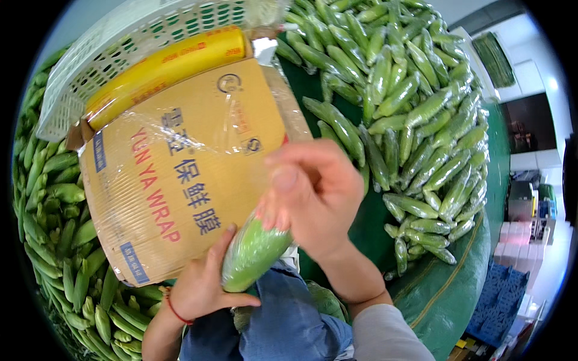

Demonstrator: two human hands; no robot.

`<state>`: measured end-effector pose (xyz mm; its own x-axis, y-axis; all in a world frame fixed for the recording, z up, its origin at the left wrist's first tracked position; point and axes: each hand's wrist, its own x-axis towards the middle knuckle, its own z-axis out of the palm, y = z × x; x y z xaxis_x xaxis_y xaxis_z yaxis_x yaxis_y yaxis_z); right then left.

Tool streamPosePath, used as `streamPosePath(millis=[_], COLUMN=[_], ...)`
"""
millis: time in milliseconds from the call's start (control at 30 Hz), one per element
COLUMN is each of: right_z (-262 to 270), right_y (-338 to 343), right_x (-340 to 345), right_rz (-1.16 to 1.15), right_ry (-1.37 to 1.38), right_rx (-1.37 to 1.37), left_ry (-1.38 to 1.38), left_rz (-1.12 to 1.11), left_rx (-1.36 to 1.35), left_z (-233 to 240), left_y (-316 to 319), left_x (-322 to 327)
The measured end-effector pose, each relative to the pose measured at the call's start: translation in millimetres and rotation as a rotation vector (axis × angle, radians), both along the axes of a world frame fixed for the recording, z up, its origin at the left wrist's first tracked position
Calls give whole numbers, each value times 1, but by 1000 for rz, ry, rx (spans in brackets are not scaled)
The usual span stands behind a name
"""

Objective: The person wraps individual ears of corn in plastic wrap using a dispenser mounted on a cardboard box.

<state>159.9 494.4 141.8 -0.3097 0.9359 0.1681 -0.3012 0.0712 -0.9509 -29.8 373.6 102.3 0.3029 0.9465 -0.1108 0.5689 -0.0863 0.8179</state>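
An ear of corn in its green husk [255,255], covered in clear film, is held between my two hands above my lap. My left hand [203,280], with a red cord at the wrist, cups its lower end, thumb and fingers around it. At the upper end, the fingers of my right hand [316,194] are on the ear; that hand is partly blurred. Just beyond lies a cardboard box with printed writing [194,171], strips of clear film across its top. A yellow roll of cling film [167,72] lies along the box's far edge.
A white perforated plastic basket [135,45] stands behind the box. Unwrapped ears of corn [63,194] are heaped at the left. A large pile of film-wrapped ears [406,113] covers part of the green sheet [451,289] at the right. Blue plastic crates [496,302] stand farther right.
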Motion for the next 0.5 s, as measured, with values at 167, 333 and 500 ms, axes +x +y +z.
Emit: streamPosePath(millis=[167, 333, 500], right_z=[-88, -279, -289], right_y=[-36, -237, -286], right_x=[56, 232, 252], right_rz=[-538, -304, -173], right_ry=[47, -1624, -1317], right_rx=[140, -431, -664], left_ry=[-101, -296, -330], left_rz=[1, 104, 81], left_rx=[-142, -230, -369], left_z=[-13, -25, -10], left_y=[6, -6, 14], left_x=[20, 5, 26])
